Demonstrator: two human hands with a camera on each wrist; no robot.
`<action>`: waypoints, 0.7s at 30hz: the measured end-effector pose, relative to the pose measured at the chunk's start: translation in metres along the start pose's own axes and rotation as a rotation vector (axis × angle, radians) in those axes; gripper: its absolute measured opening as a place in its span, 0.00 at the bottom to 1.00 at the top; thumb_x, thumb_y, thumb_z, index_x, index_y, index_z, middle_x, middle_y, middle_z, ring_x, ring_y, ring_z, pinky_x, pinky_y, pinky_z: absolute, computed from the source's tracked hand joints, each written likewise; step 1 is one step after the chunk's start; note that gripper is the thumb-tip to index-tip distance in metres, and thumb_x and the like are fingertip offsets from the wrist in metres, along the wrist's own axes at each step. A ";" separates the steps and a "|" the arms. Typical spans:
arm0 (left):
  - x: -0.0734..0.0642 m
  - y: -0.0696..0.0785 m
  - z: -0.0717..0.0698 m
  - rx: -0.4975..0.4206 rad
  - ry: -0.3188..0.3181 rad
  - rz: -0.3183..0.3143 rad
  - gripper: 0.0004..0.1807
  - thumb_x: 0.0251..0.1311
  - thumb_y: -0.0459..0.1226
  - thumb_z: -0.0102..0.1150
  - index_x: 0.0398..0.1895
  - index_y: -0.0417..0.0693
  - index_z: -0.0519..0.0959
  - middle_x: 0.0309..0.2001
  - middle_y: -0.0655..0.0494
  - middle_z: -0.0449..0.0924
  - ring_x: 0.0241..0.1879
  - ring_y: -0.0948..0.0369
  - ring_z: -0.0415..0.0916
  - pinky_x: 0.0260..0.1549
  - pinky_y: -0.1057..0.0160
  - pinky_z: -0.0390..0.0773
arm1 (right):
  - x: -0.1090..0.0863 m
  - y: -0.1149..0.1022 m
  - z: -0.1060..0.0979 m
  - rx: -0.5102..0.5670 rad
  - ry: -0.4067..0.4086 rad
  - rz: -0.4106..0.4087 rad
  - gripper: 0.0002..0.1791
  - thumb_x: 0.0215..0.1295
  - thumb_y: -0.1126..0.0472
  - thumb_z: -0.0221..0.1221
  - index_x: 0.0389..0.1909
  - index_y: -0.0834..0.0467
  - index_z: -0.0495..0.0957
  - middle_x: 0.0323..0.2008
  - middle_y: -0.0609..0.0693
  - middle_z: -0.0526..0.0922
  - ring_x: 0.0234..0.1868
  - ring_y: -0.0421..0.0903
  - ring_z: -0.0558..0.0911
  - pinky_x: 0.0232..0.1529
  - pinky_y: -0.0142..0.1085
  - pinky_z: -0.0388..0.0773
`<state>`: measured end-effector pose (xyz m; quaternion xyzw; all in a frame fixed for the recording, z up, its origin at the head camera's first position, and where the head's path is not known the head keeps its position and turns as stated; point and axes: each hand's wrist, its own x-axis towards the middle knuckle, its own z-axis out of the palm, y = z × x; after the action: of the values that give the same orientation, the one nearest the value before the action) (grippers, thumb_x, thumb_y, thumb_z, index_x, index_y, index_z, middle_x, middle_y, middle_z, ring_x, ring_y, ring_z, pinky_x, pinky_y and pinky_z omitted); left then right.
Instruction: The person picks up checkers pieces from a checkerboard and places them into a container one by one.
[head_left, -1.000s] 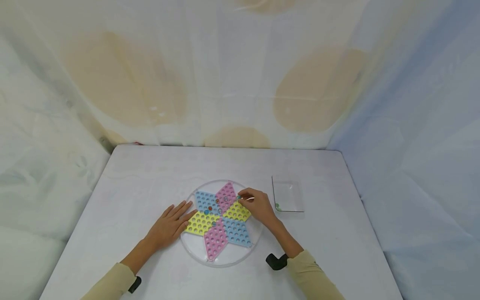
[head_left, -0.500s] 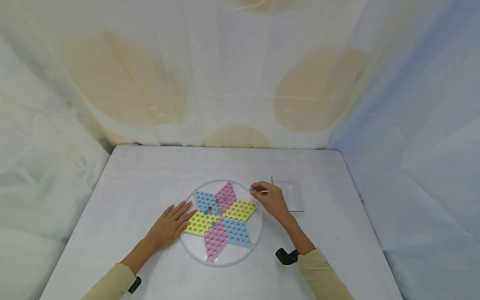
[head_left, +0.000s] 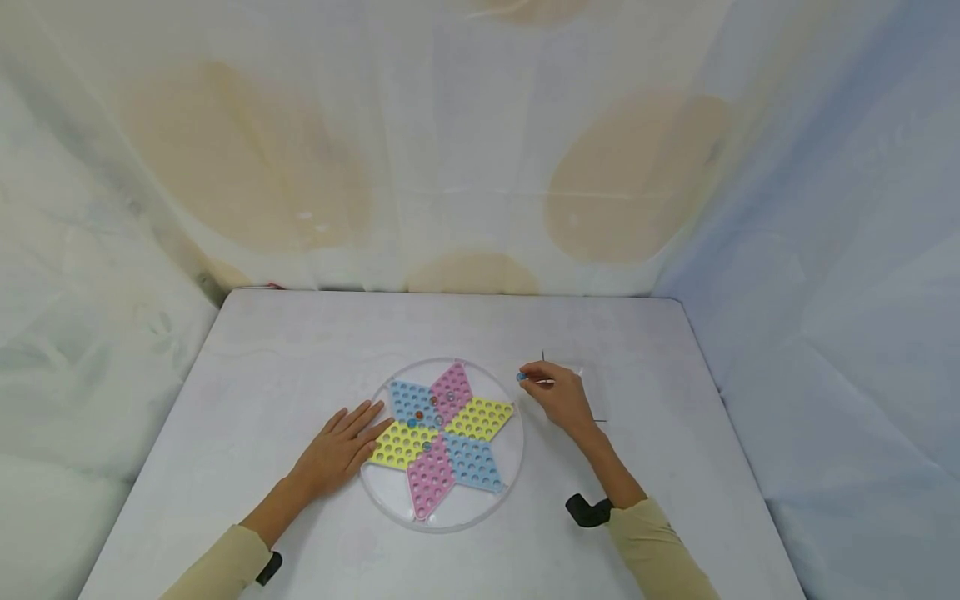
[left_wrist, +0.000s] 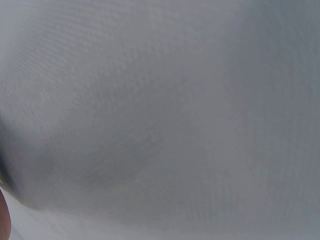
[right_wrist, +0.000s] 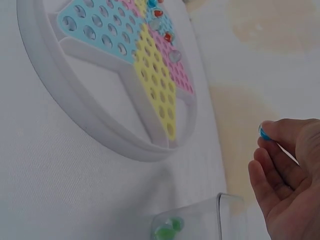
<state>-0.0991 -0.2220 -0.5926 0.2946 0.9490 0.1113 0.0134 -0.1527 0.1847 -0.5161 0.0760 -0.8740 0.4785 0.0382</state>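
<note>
A blue glass marble (right_wrist: 263, 132) is pinched between the thumb and index finger of my right hand (head_left: 561, 395). That hand hovers at the left side of a clear square box (head_left: 597, 400), partly covering it. Green marbles (right_wrist: 169, 229) sit in the box in the right wrist view. My left hand (head_left: 334, 455) lies with fingers straight, their tips on the left edge of the round Chinese checkers board (head_left: 476, 452). Several blue, red-brown and clear marbles (head_left: 419, 415) rest in holes near the board's centre. Only a sliver of skin shows in the left wrist view.
A white-covered table (head_left: 300, 342) bears the board and the box. Pale curtains (head_left: 465, 150) hang behind it and on both sides. Black wrist straps (head_left: 588, 510) stick out near each sleeve.
My right hand has moved right, from above the board's upper right edge to the box, with the blue marble still pinched. The left hand has stayed where it was.
</note>
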 end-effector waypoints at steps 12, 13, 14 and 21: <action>0.000 -0.001 0.001 -0.014 0.018 0.009 0.29 0.74 0.48 0.48 0.76 0.57 0.65 0.78 0.51 0.53 0.77 0.51 0.46 0.71 0.44 0.48 | -0.005 0.020 -0.018 -0.013 0.007 0.048 0.14 0.65 0.64 0.66 0.50 0.64 0.84 0.46 0.55 0.86 0.50 0.52 0.83 0.51 0.45 0.81; 0.000 -0.001 0.001 -0.015 0.025 0.011 0.29 0.73 0.48 0.49 0.75 0.56 0.65 0.78 0.51 0.54 0.76 0.50 0.46 0.71 0.43 0.49 | -0.006 0.021 -0.019 -0.015 0.009 0.051 0.14 0.65 0.64 0.66 0.50 0.63 0.84 0.47 0.55 0.86 0.50 0.52 0.83 0.51 0.45 0.81; 0.000 -0.001 0.001 -0.020 0.030 0.011 0.29 0.73 0.47 0.49 0.75 0.56 0.66 0.77 0.51 0.54 0.76 0.50 0.47 0.71 0.43 0.49 | -0.006 0.023 -0.021 -0.013 0.011 0.055 0.14 0.66 0.64 0.66 0.51 0.64 0.84 0.47 0.55 0.86 0.50 0.52 0.83 0.51 0.45 0.81; 0.001 -0.001 0.000 -0.024 0.008 0.008 0.29 0.74 0.48 0.48 0.76 0.56 0.65 0.78 0.50 0.53 0.77 0.51 0.45 0.71 0.43 0.47 | -0.008 0.036 -0.026 -0.027 0.020 0.069 0.14 0.66 0.65 0.64 0.51 0.63 0.84 0.48 0.57 0.85 0.51 0.54 0.83 0.52 0.46 0.80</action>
<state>-0.1003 -0.2224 -0.5925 0.2976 0.9466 0.1237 0.0125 -0.1515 0.2263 -0.5331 0.0404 -0.8820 0.4684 0.0312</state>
